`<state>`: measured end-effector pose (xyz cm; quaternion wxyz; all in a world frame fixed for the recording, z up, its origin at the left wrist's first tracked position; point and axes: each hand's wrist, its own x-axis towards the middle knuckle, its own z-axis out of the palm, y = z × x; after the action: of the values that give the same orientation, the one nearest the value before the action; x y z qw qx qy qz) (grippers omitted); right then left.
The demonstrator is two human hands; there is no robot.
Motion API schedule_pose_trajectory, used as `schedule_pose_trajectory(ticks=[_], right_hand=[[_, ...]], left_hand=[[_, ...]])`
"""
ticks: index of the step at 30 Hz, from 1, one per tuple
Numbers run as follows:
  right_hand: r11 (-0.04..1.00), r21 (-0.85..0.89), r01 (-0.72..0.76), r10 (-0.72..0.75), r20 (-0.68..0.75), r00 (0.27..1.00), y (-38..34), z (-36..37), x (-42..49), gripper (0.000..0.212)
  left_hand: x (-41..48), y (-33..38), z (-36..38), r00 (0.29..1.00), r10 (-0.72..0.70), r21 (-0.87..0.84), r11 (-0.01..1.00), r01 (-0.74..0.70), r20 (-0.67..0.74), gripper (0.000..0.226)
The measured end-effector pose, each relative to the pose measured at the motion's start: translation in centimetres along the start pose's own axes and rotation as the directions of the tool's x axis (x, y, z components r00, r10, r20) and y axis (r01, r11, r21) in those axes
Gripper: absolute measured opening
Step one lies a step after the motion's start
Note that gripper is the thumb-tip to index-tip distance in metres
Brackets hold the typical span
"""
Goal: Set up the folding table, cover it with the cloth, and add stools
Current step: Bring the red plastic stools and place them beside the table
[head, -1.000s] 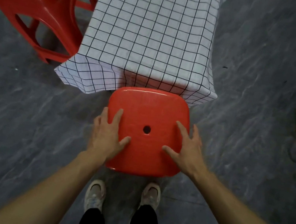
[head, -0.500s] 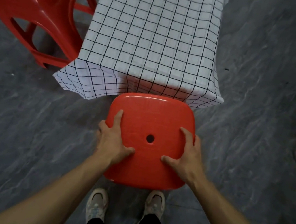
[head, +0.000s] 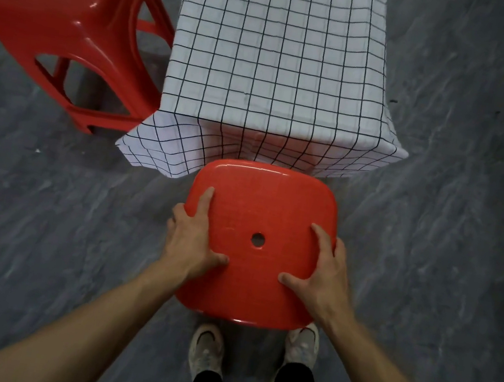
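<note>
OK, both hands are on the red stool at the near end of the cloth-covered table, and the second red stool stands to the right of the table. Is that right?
Not quite. The head view shows the second red stool to the left of the cloth-covered table, not the right. The rest is correct: the left hand and right hand are on the near red stool at the table's near end.
</note>
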<state>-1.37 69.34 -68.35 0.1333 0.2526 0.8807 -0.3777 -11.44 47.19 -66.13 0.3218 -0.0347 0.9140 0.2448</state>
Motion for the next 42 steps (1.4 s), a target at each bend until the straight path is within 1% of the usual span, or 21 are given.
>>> schedule_pose_trajectory(ticks=[9,11,13,14,18,23,31,42], right_hand=[[1.000,-0.003,-0.023,0.023,0.011,1.000,-0.8,1.0,-1.1,0.110],[0.999,-0.033,-0.030,0.030,0.019,0.999,-1.1,0.9,-0.7,0.110],[0.998,-0.060,-0.037,0.038,0.028,0.999,-1.4,0.7,0.0,0.110],[0.997,-0.067,-0.043,0.045,0.030,0.999,-1.5,0.5,0.3,0.110],[0.993,-0.087,-0.075,0.080,0.053,0.995,-1.9,0.5,0.6,0.115],[0.993,-0.101,-0.058,0.063,0.042,0.997,-1.7,0.4,0.1,0.118],[0.992,-0.101,-0.078,0.083,0.055,0.995,-0.3,0.1,-2.1,0.120],[0.993,-0.082,-0.086,0.091,0.067,0.994,0.7,-0.1,-3.7,0.118]], left_hand=[[-0.9,-2.5,0.4,0.999,0.028,-0.024,0.999,-0.028,-0.022,0.131],[-0.6,-2.2,0.2,0.997,0.052,0.038,0.998,-0.050,-0.052,0.129],[-0.1,-1.9,-0.1,0.989,0.112,0.143,0.985,-0.098,-0.094,0.126],[0.2,-1.7,-0.3,0.986,0.132,0.170,0.979,-0.114,-0.099,0.124],[0.8,-1.4,-0.4,0.994,0.093,0.121,0.989,-0.086,-0.059,0.121],[0.4,-1.0,0.3,0.996,0.061,0.094,0.994,-0.055,-0.069,0.123],[-2.0,-1.8,2.4,0.995,0.077,0.086,0.994,-0.071,-0.067,0.124],[-3.7,-1.9,3.6,0.995,0.074,0.057,0.996,-0.070,-0.068,0.125]])
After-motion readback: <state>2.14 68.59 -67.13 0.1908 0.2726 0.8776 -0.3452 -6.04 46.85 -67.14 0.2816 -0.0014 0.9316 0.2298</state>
